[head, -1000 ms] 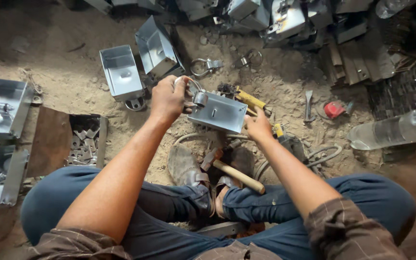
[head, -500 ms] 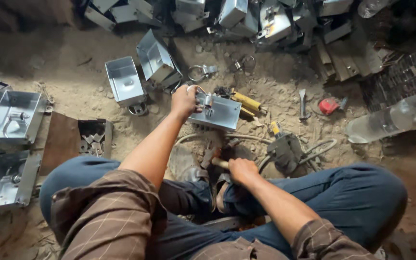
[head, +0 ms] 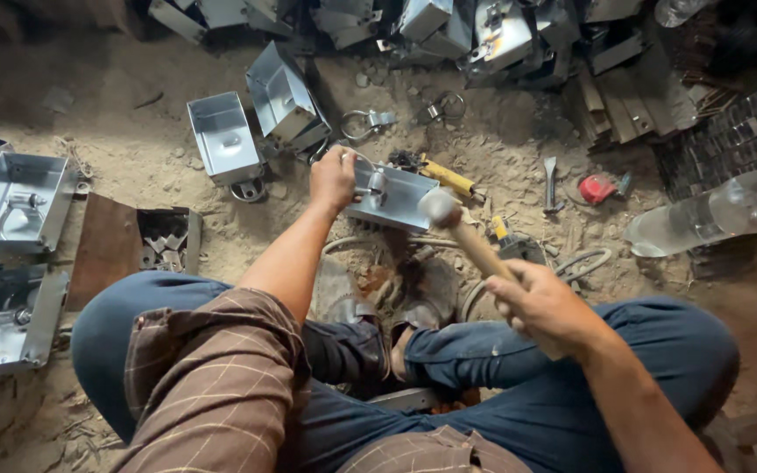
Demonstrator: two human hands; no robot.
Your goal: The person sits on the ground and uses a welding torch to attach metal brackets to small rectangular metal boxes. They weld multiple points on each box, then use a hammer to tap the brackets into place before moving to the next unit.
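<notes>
Fingers of the left hand (head: 333,178) clamp a metal box (head: 393,198), right hand (head: 543,304) grips a hammer (head: 464,235), over sandy ground (head: 133,166).

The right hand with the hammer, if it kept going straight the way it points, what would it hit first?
Most likely the metal box that the left hand steadies. The right hand aims the hammer at it, though the gap is hard to judge.

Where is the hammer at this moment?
In the head view, right of centre: the right hand grips the hammer by its wooden handle, its head raised over the metal box that the left hand steadies.
</notes>
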